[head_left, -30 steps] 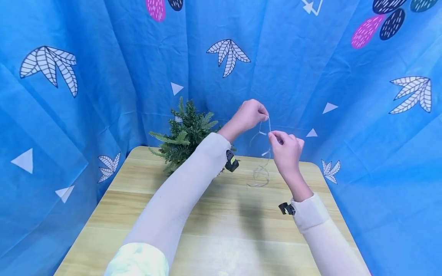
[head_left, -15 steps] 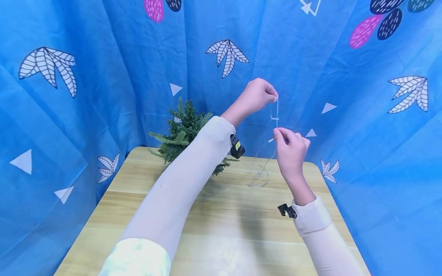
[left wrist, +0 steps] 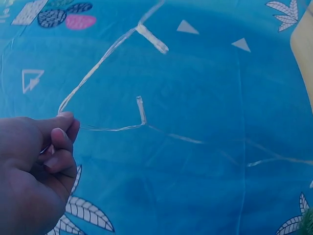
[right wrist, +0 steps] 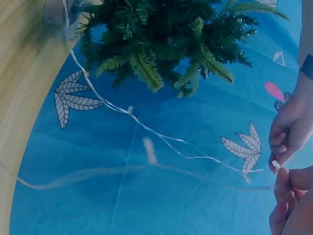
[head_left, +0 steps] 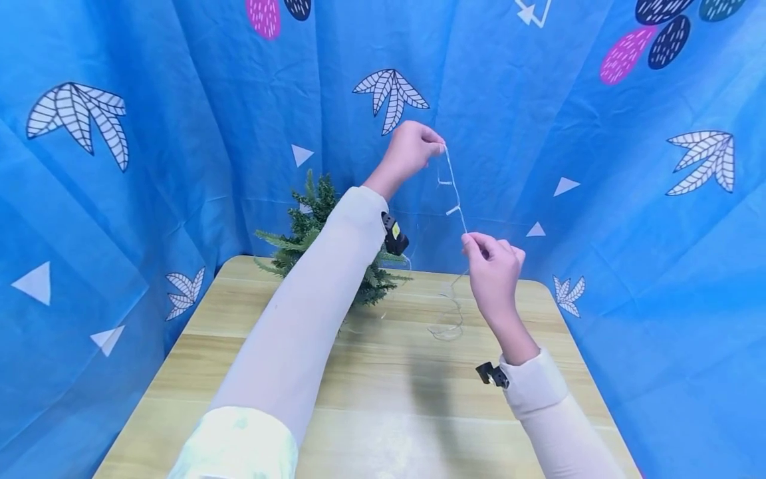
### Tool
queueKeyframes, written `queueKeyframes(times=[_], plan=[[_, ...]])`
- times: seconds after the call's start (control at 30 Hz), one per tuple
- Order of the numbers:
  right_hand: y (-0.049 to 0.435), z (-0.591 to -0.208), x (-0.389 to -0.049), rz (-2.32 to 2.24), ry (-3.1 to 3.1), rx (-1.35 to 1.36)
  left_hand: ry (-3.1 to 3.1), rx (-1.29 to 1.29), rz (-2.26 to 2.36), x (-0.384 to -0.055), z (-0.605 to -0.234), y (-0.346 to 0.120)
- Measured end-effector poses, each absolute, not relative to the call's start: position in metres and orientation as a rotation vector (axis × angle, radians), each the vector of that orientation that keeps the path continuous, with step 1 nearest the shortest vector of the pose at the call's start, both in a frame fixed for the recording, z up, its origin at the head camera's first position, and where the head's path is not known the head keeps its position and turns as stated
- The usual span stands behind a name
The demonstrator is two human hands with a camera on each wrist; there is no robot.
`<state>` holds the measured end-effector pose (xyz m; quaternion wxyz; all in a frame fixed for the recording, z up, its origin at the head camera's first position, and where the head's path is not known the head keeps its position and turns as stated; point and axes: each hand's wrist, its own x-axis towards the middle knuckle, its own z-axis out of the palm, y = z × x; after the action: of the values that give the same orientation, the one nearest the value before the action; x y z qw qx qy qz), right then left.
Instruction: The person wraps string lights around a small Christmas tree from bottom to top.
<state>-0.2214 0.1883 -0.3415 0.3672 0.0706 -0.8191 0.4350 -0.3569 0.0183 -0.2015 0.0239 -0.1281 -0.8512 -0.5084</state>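
A string of fairy lights (head_left: 457,193) with thin clear wire runs between my hands. My left hand (head_left: 409,153) is higher and pinches the wire between thumb and fingertips. Lower and to the right, my right hand (head_left: 493,273) pinches the same string. Small bulbs, such as this bulb (left wrist: 153,39), stick out from the wire. A second strand hangs from my left hand in the left wrist view, carrying another bulb (left wrist: 141,110). Below my right hand, loose wire (head_left: 445,331) trails onto the table. A small artificial fir tree (head_left: 311,216) stands partly hidden behind my left forearm.
The wooden table (head_left: 371,386) has rounded far corners. A blue patterned curtain (head_left: 491,100) surrounds it at the back and sides. In the right wrist view, the tree's base (right wrist: 58,12) stands near the table's edge, with wire passing in front of it.
My left hand has risen, first rightward, then back left. My right hand has shifted slightly and ends a little lower. The stretch of wire between them has grown longer, with another bulb showing.
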Motion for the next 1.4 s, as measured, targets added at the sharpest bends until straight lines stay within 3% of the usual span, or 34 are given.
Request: queueKeyframes(times=[0.67, 1.4], plan=[[0.176, -0.363, -0.209, 1.059, -2.100, 0.272, -2.394, -0.037, -1.770, -0.395, -0.173, -0.037], [0.159, -0.376, -0.198, 1.008, -2.182, 0.322, -2.381, 0.180, -1.711, -0.412, -0.184, -0.127]])
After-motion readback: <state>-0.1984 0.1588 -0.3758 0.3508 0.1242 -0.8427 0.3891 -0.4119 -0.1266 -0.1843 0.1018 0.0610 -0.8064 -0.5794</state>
